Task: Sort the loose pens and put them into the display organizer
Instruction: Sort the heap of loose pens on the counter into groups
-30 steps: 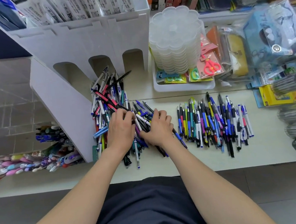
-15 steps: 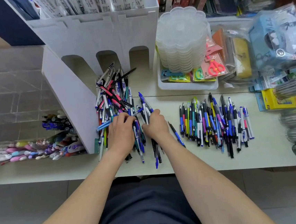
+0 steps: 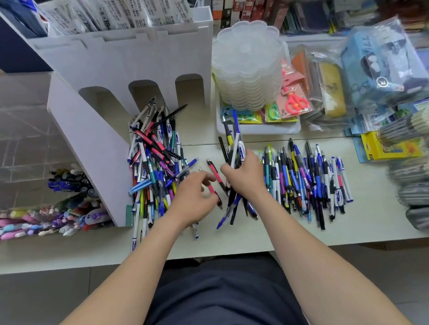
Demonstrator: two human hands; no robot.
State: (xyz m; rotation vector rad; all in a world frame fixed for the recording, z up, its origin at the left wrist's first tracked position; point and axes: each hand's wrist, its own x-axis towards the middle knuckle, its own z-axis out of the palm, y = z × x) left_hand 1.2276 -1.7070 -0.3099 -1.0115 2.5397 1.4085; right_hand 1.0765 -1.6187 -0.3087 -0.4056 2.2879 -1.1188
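Head view: white tiered plastic display organizer (image 3: 125, 66) at left, tangled heap of loose plastic pens (image 3: 156, 168) at its foot. Left hand (image 3: 193, 203) curled over red-and-black pen (image 3: 216, 178); pinch blurred, cannot tell. Right hand (image 3: 246, 177) clenched round mixed pen bundle (image 3: 232, 145), long axes pointing away from body, beside sorted row (image 3: 309, 179). Light, stiff, slippery; best gripped mid-barrel.

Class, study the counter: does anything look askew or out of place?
Yes. The left pen pile is a crossed jumble, some pens reaching toward the organizer's arches, unlike the parallel sorted row. The right hand grips a bundle.
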